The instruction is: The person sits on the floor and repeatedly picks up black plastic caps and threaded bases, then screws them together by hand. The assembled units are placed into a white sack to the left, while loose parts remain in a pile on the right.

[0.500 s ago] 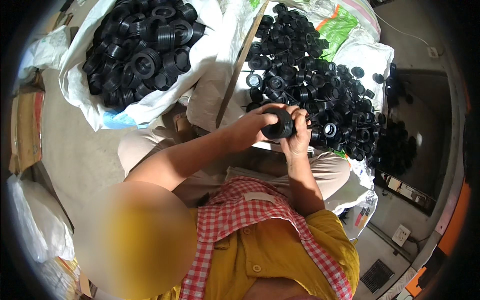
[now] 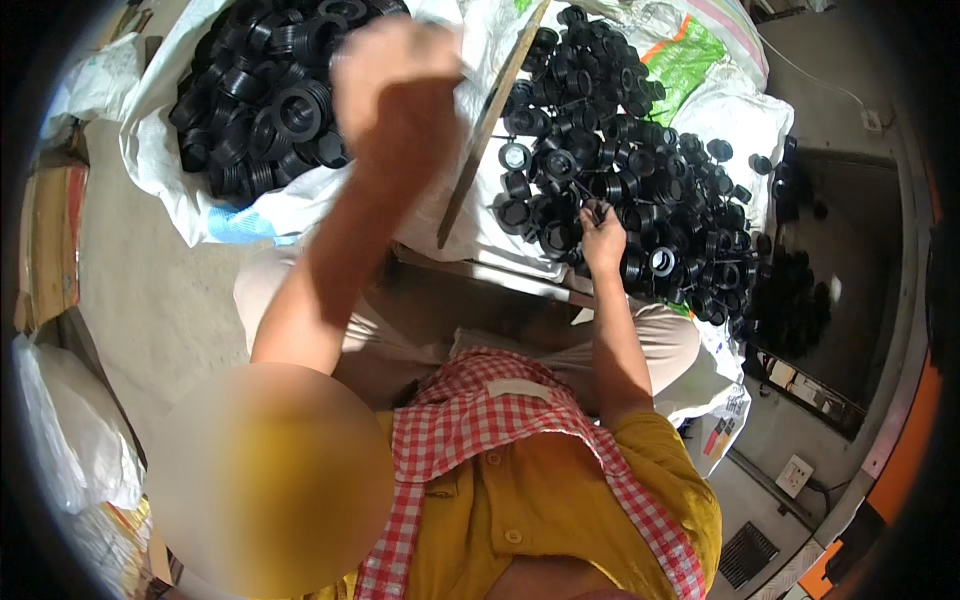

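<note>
My left hand (image 2: 400, 85) is raised at the right side of a white sack (image 2: 160, 175) full of black threaded plastic rings (image 2: 297, 112). Motion smears its fingers, so whether it holds anything cannot be made out. My right hand (image 2: 605, 242) reaches into a spread heap of smaller black plastic caps (image 2: 655, 185), some with thin stems. Its fingers are closed on a small black plastic piece (image 2: 597, 211) at the near left part of the heap; most of that piece is hidden.
A wooden strip (image 2: 490, 125) lies slanted between sack and heap. More black caps (image 2: 793, 300) lie on a dark surface to the right. Cardboard boxes (image 2: 50, 245) and a clear plastic bag (image 2: 85, 430) stand at the left. A wall socket (image 2: 795, 475) is at lower right.
Both hands were together around a black threaded ring. Since then my left hand has swung up and left to the sack, and my right hand has moved onto the heap.
</note>
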{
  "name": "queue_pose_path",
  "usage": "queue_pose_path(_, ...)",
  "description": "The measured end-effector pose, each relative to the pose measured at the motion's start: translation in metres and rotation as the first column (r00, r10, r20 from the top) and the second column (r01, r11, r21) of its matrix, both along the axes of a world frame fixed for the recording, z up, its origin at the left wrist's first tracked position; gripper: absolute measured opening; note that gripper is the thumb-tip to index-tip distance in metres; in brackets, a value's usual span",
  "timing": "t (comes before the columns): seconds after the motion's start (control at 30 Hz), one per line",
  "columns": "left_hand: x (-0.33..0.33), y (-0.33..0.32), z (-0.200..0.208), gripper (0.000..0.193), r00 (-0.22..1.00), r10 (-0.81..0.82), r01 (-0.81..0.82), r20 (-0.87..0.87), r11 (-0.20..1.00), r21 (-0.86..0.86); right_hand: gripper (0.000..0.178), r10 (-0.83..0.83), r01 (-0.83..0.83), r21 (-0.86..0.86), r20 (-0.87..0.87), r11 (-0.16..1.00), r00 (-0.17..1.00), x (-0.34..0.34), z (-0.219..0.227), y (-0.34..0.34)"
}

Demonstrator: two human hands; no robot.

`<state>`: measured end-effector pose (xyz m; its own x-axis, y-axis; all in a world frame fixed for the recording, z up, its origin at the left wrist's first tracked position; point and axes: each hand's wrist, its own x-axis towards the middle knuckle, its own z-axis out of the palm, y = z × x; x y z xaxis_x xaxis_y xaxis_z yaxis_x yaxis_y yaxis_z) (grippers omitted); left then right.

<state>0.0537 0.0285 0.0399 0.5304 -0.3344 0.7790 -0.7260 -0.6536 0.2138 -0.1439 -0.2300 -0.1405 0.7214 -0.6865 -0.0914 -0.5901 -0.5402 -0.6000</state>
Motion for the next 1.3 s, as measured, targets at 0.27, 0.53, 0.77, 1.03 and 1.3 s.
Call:
queue_pose_path(0.27,-0.015,-0.007,-0.027,0.049,0.924,-0.262,0.297,-0.279,0.95,0.091,0.029,-0.09,0.182,0.72,-0.164,0.67,0.982,-0.012,0.007,0.022)
queue_pose_path(0.53,-0.098,-0.048,-0.07,0.055,-0.657,-0.539,-0.113,-0.527,0.762,-0.638,0.038,-0.102,-0.218,0.597,0.455,0.772,0.884,-0.017,0.095,0.098)
queue_pose_path(0.77,-0.083,-0.04,-0.071,0.042,-0.512,-0.523,0.07,-0.682,0.766,-0.639,0.023,-0.274,-0.089,0.671,0.416,0.736,0.867,-0.029,0.089,0.066)
queue_pose_path(1.03,-0.091,-0.028,-0.063,0.083,-0.77,-0.253,0.313,-0.587,0.651,-0.692,0.049,0.657,-0.677,0.006,0.235,0.736,0.716,-0.033,0.15,0.064)
queue_pose_path(1.3,-0.092,-0.033,-0.089,0.06,-0.752,-0.111,0.41,-0.65,0.693,-0.593,0.039,0.396,-0.527,0.278,0.412,0.803,0.82,-0.052,0.154,0.055)
